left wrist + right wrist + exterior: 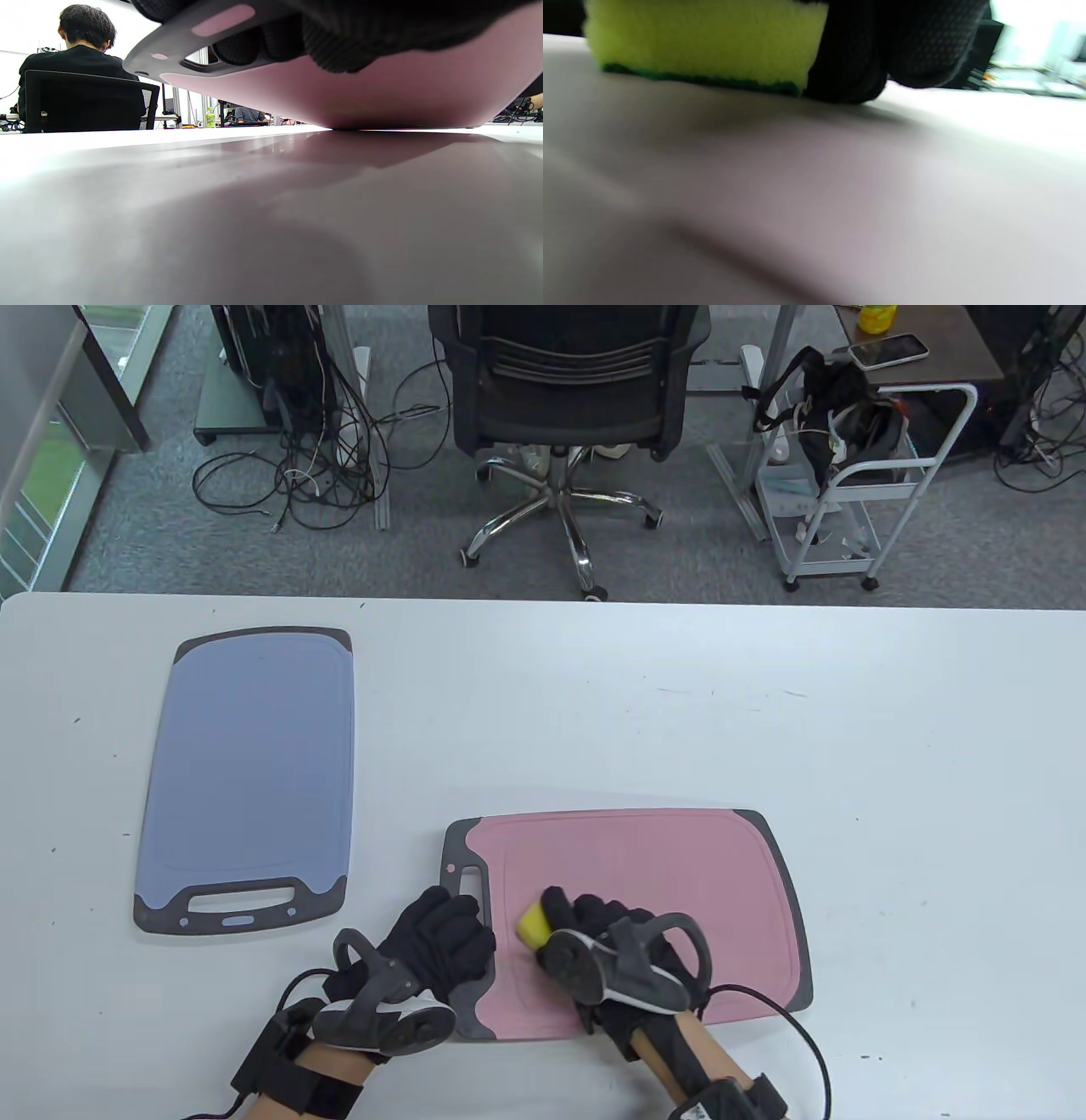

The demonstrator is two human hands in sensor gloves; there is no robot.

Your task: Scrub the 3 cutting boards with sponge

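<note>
A pink cutting board [662, 882] with a grey rim lies crosswise near the table's front edge. My left hand [445, 933] grips its handle end. In the left wrist view that end is tilted up off the table, the pink cutting board's underside [382, 97] showing, with my fingers [331, 55] curled under it. My right hand [594, 920] holds a yellow sponge [533, 925] and presses it on the board's left part. In the right wrist view the sponge [704, 38] rests green side down on the board [797, 190]. A blue cutting board [250, 763] lies flat at the left.
The white table [891, 712] stretches right and back of the boards. Beyond its far edge stand a black office chair [564, 390] and a white cart [857, 492]. A seated person [76, 63] shows far off in the left wrist view.
</note>
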